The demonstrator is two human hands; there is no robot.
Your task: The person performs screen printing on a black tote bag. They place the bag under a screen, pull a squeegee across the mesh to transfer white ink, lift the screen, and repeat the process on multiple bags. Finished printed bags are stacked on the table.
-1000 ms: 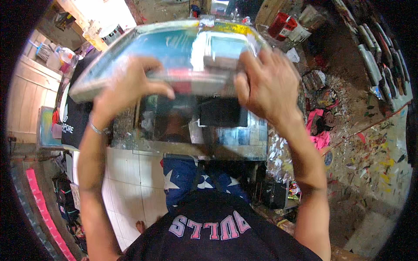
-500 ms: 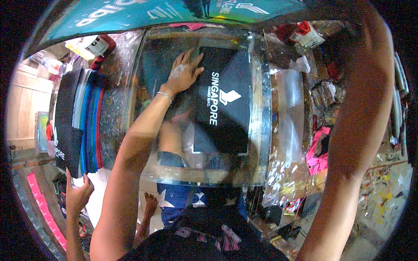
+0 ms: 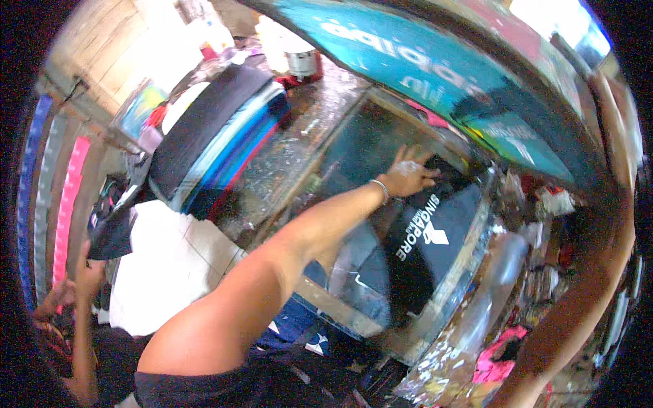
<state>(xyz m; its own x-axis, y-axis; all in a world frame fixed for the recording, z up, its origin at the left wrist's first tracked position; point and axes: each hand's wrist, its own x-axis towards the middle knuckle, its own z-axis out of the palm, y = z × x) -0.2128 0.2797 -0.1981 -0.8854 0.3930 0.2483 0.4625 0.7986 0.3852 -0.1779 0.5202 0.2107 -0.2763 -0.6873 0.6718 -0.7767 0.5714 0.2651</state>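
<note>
Left hand [image 3: 408,178] on black fabric [image 3: 457,212]; bucket [image 3: 303,62] contents unclear.

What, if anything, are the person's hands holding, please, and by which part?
The left hand lies spread at the far end of the black cloth, apparently holding nothing; whether the unclear right hand holds the raised screen cannot be told.

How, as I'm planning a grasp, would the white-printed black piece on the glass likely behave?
The black piece would probably bend or sag when lifted, since it looks thin and sheet-like; likely light, too. Lying flat on the glass, it may slide if pushed.
</note>
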